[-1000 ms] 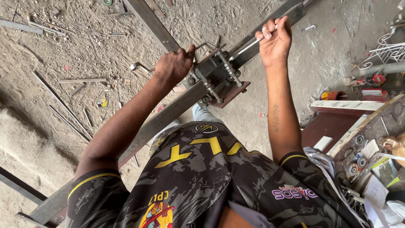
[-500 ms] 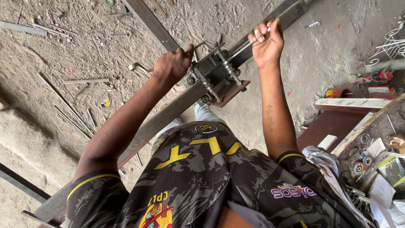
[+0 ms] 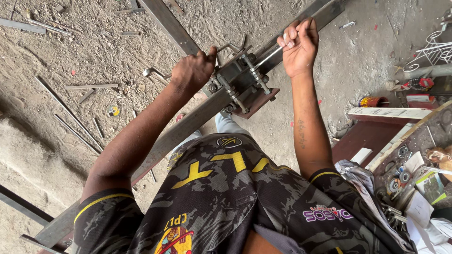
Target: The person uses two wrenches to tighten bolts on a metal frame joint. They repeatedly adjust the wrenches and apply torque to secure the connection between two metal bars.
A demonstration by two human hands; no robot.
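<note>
Head view: both hands, left hand (image 3: 192, 71) and right hand (image 3: 298, 46), on steel bending jig (image 3: 242, 82).

Thin rod (image 3: 269, 56) end hidden in right hand (image 3: 297, 47), long steel bar (image 3: 197, 117) cut off at both edges, bench clutter (image 3: 405, 178) indistinct

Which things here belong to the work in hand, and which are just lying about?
In use:
- left hand on the bolted grey metal jig
- right hand gripping a thin shiny steel rod
- long grey steel bar carrying the jig

Lying about:
- loose thin metal rods on the dirt floor
- small red and yellow can
- white wire scrollwork
</note>
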